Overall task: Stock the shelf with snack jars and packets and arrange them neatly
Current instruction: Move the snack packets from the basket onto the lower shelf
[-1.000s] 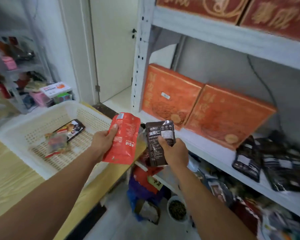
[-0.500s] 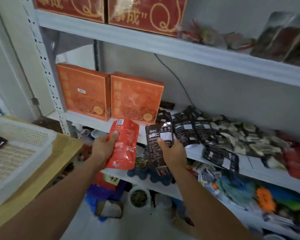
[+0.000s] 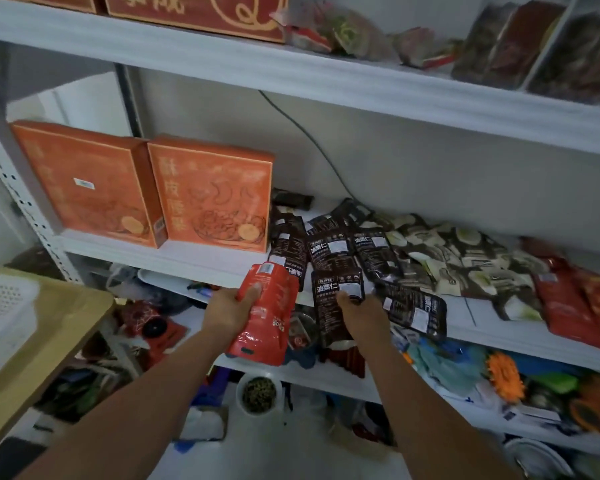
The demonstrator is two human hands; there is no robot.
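Two packets are held: the left hand (image 3: 227, 308) grips a red pouch (image 3: 269, 313) round its middle; the right hand (image 3: 361, 317) pinches a dark packet (image 3: 326, 306) by its lower half. Just beyond the right hand, matching dark packets (image 3: 329, 252) lie on the shelf (image 3: 201, 259). Both look light, soft, slick foil, best held by the flat sides. Dark label reads 油栗仁; the red print seems upside down, unreadable.

On my left a wooden table (image 3: 49, 327) carries a white perforated basket (image 3: 4, 306). A black cable (image 3: 302, 133) runs down the grey wall (image 3: 430, 168) ahead of me. An orange box (image 3: 84, 181) stands upright, a second orange box (image 3: 212, 199) touching its right side. Low down sits a white bowl (image 3: 239, 393) of dark greenish bits, and further right an orange flower-shaped thing (image 3: 504, 375).
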